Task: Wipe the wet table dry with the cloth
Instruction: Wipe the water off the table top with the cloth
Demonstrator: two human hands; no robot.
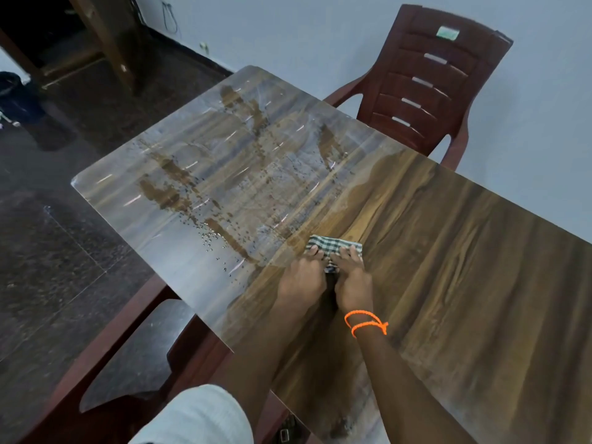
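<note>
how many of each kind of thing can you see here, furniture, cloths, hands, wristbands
Tables: 1, the wet wooden table
Chairs: 2, far chair and near chair
Cloths: 1, checked cloth
Hands: 2, left hand and right hand, both pressing on the cloth
Wristbands: 1, orange band on the right wrist
Total: 7

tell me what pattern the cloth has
The cloth is a dark green and white check, seen in the head view.

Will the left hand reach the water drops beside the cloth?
Probably yes. The left hand presses on the cloth, and the drops lie just to its left on the table, with nothing between.
</note>
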